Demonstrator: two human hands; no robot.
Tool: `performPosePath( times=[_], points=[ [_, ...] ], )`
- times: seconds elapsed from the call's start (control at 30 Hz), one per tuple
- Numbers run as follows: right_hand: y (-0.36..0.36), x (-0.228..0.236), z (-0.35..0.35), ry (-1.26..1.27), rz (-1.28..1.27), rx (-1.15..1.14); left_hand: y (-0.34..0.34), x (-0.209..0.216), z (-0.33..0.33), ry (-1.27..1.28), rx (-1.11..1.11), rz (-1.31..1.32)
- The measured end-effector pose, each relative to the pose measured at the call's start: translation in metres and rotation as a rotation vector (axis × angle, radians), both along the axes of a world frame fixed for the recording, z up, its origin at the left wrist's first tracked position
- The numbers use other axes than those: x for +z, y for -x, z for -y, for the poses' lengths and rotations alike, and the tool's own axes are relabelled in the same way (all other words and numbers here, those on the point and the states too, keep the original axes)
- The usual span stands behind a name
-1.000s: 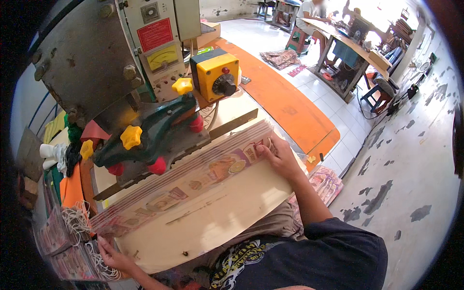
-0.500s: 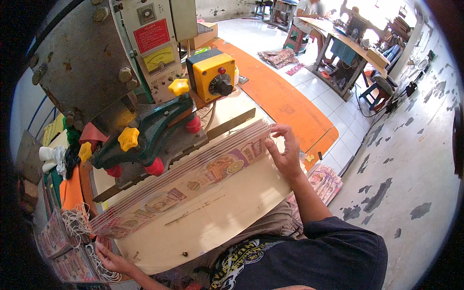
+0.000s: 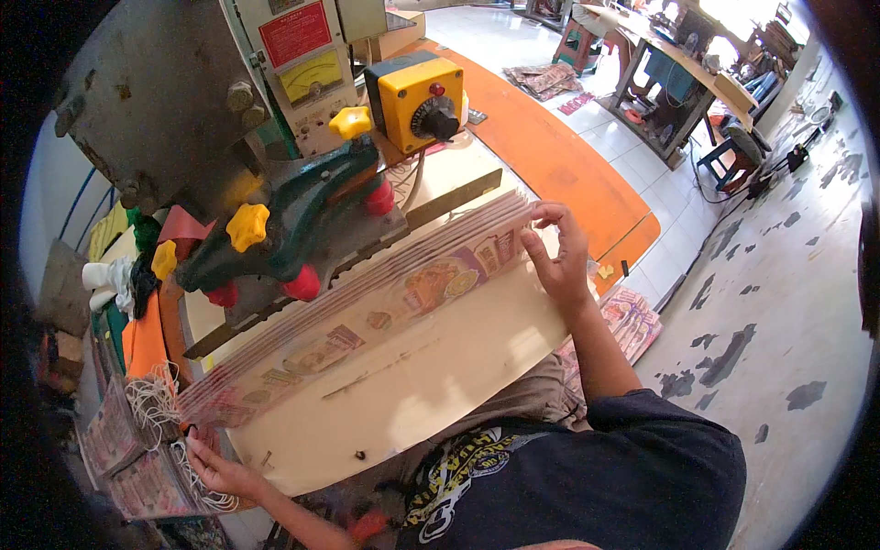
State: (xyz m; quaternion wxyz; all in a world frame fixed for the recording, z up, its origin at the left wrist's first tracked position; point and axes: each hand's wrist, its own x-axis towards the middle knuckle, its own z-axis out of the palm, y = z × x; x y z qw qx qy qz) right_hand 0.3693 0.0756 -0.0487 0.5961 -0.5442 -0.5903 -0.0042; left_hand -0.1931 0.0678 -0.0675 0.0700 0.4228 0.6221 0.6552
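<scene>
A long printed plastic sheet [image 3: 367, 321] with food pictures, layered in narrow folds along its far edge, slants across the cream work board [image 3: 431, 376]. My right hand [image 3: 561, 252] pinches its upper right corner between thumb and fingers. At the lower left end, the fingers of my left hand [image 3: 220, 472] close on the sheet's other corner, where the grip is partly hidden. Just beyond the sheet runs a metal bar [image 3: 458, 199] under a dark green press head [image 3: 302, 215] with yellow star knobs [image 3: 247, 227].
A yellow control box [image 3: 415, 103] with a black dial stands on the orange table [image 3: 550, 147]. White cords [image 3: 154, 399] and printed bundles [image 3: 147, 486] lie at my lower left. More printed pieces [image 3: 619, 325] are beyond my right forearm. The peeling wall [image 3: 752, 339] is to the right.
The whole view has shifted slightly, moving the scene down and right in the picture. Both hands remain at the ends of the sheet.
</scene>
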Motion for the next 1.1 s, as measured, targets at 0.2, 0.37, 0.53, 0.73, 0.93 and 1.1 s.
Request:
performPosePath(
  times=[0.2,0.37,0.53,0.73,0.93,1.1],
  points=[
    [0.001,0.001,0.0,-0.009,0.025,-0.023,0.004,-0.002,0.0,0.01,0.001,0.004],
    [0.001,0.002,0.001,-0.011,0.026,-0.024,0.003,-0.002,0.0,0.015,0.011,0.004],
    [0.001,0.002,0.002,-0.012,0.016,-0.011,-0.007,0.004,-0.001,-0.003,0.047,-0.039],
    [-0.001,-0.001,0.002,-0.022,-0.033,0.031,0.004,-0.005,-0.001,-0.034,0.032,-0.056],
    [-0.001,-0.002,0.0,-0.044,-0.031,0.032,0.008,-0.006,-0.002,0.001,0.103,-0.102],
    [-0.002,-0.005,0.001,-0.05,-0.051,0.04,-0.001,-0.002,-0.002,-0.039,0.082,-0.092]
  ],
)
